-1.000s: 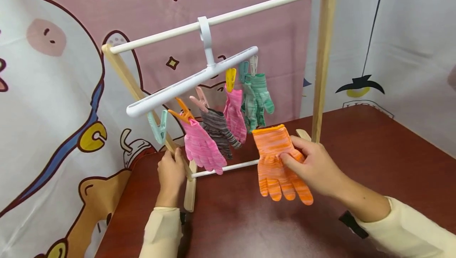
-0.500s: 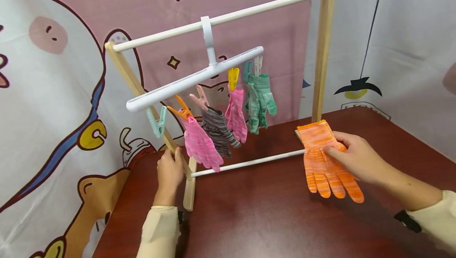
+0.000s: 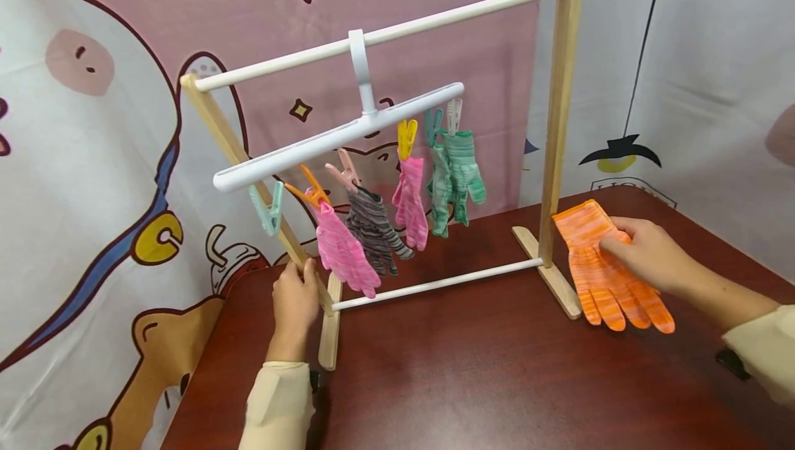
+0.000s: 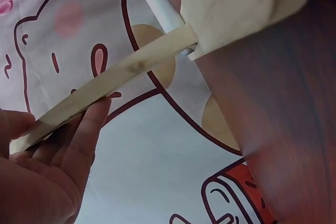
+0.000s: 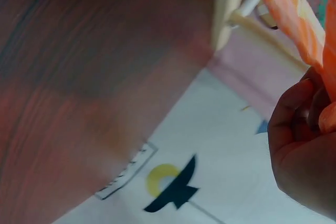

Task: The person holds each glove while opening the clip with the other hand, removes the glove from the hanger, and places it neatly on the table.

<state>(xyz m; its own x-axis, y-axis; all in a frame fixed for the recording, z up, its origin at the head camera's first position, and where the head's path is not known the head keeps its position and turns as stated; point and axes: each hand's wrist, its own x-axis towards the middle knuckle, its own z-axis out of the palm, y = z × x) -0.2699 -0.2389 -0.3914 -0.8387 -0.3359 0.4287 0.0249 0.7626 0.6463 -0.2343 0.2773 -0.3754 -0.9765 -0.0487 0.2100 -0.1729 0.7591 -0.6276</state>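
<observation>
My left hand (image 3: 295, 301) grips the lower part of the rack's left wooden post (image 4: 113, 80), thumb on one side and fingers on the other. At the right, my right hand (image 3: 649, 253) pinches an orange striped glove (image 3: 599, 263) by its side, its fingers dangling down beside the right post (image 3: 559, 119). From the rack's top bar (image 3: 459, 16) hangs a white hanger (image 3: 323, 139). Clipped under it are a pink glove (image 3: 344, 250), a dark grey striped glove (image 3: 375, 229), another pink glove (image 3: 410, 201) and green gloves (image 3: 461, 167).
A mint clothespin (image 3: 268, 208) hangs with no glove at the hanger's near end. The rack's feet (image 3: 331, 333) stand on a dark red wooden table (image 3: 472, 374). A cartoon-printed curtain (image 3: 81, 181) rises behind the table and along its left side.
My right hand has carried the orange glove to the right, from in front of the rack to beyond its right post. My left hand has stayed on the left post.
</observation>
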